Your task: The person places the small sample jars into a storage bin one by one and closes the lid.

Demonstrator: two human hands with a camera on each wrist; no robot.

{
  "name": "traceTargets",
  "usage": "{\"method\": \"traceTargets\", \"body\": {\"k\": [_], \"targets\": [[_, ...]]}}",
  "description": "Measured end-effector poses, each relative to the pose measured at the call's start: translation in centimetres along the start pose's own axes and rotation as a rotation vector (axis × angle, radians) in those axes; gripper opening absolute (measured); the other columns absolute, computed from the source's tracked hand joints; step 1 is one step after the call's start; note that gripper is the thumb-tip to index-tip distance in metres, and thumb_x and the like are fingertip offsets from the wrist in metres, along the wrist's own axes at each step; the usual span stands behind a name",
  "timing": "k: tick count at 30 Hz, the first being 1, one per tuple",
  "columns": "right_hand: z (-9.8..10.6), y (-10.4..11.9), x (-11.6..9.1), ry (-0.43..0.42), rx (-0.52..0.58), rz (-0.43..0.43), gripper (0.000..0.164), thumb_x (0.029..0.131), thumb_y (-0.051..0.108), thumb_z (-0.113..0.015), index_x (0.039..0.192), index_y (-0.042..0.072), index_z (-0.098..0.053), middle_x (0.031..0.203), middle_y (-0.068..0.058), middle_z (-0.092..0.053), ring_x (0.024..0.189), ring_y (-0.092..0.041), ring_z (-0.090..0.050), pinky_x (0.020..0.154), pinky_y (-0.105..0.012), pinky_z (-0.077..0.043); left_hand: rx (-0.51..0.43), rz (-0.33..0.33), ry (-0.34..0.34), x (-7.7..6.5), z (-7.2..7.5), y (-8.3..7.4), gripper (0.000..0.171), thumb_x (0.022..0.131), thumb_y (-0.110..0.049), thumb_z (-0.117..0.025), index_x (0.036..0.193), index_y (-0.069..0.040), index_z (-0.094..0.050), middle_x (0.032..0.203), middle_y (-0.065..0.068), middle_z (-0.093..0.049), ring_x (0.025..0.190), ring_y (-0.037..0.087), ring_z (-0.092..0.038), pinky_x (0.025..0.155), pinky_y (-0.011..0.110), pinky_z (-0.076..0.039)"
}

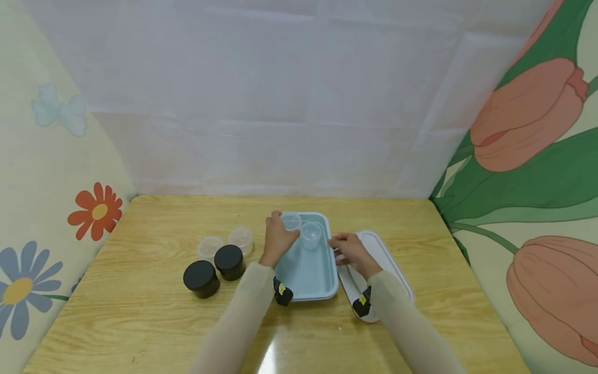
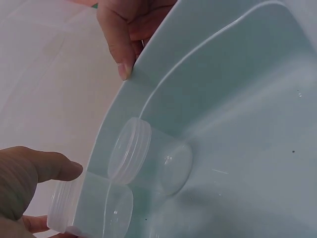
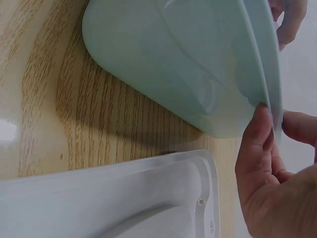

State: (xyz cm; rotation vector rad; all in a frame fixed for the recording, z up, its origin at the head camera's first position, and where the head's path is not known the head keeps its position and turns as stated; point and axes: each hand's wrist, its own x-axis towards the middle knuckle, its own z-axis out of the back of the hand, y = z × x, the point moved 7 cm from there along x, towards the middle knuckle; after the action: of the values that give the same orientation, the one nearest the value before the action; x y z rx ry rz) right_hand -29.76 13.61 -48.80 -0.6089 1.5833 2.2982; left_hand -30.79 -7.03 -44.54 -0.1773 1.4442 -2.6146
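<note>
Two hands are at a blue bin [image 1: 308,278], near the middle of the head view. The left hand [image 1: 279,240] has its thumb and fingers around the first jar [image 1: 291,222], a clear one, at the bin's upper left corner. The second jar [image 1: 311,236], also clear, is inside the bin just beside it. The right hand [image 1: 350,249] is at the bin's right edge, above part of a white tray [image 1: 374,248]. Only this view shows two clear jars [image 1: 240,239] and two black jars [image 1: 201,279], left of centre on the wooden desk [image 1: 140,311].

The left wrist view looks into the bin. At lower left the thumb lies above the first jar and fingers show below it. The second jar's ridged rim and round base are plain here.

The right wrist view gives the bin's outer wall instead. At right, the right thumb and fingers pinch its rim, a grip the head view leaves unclear. The tray's corner, lower centre, has a small hole; the left hand's fingers show at upper right.
</note>
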Motion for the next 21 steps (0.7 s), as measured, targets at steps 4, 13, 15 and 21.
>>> {"method": "traceTargets", "body": {"k": [4, 13, 15, 21], "targets": [[-0.06, -0.01, 0.02, 0.000, -0.005, -0.011, 0.024, 0.093, 0.019, -0.059, 0.111, 0.004, -0.061, 0.098, -0.007, -0.062, 0.079, -0.016, -0.059, 0.061, -0.026, -0.055, 0.004, -0.001, 0.002, -0.14, 0.02, -0.05, 0.067, 0.073, -0.010, -0.071, 0.129, 0.007, -0.039, 0.119, 0.030, -0.046, 0.102, 0.042, -0.055, 0.086, 0.051, -0.049], [-0.03, -0.12, 0.23, -0.002, 0.000, -0.015, 0.021, 0.093, 0.019, -0.059, 0.108, 0.005, -0.062, 0.099, -0.007, -0.061, 0.079, -0.016, -0.059, 0.060, -0.025, -0.054, 0.022, -0.022, -0.017, -0.38, -0.09, -0.19, 0.065, 0.071, -0.007, -0.069, 0.127, 0.009, -0.039, 0.118, 0.032, -0.045, 0.098, 0.045, -0.056, 0.085, 0.052, -0.049], [-0.02, -0.09, 0.20, -0.002, -0.004, -0.018, 0.021, 0.093, 0.020, -0.059, 0.108, 0.005, -0.062, 0.099, -0.007, -0.061, 0.080, -0.016, -0.059, 0.060, -0.025, -0.054, 0.037, -0.024, -0.014, -0.44, -0.22, -0.13, 0.064, 0.071, -0.006, -0.068, 0.126, 0.011, -0.038, 0.119, 0.032, -0.044, 0.098, 0.045, -0.055, 0.086, 0.052, -0.048], [-0.04, -0.09, 0.24, -0.003, -0.002, -0.030, 0.022, 0.093, 0.021, -0.060, 0.110, 0.007, -0.062, 0.101, -0.006, -0.062, 0.081, -0.017, -0.060, 0.060, -0.025, -0.054, 0.053, -0.011, 0.007, -0.62, -0.52, 0.01, 0.060, 0.073, -0.004, -0.065, 0.124, 0.012, -0.037, 0.124, 0.033, -0.041, 0.099, 0.048, -0.055, 0.085, 0.054, -0.048]]}}
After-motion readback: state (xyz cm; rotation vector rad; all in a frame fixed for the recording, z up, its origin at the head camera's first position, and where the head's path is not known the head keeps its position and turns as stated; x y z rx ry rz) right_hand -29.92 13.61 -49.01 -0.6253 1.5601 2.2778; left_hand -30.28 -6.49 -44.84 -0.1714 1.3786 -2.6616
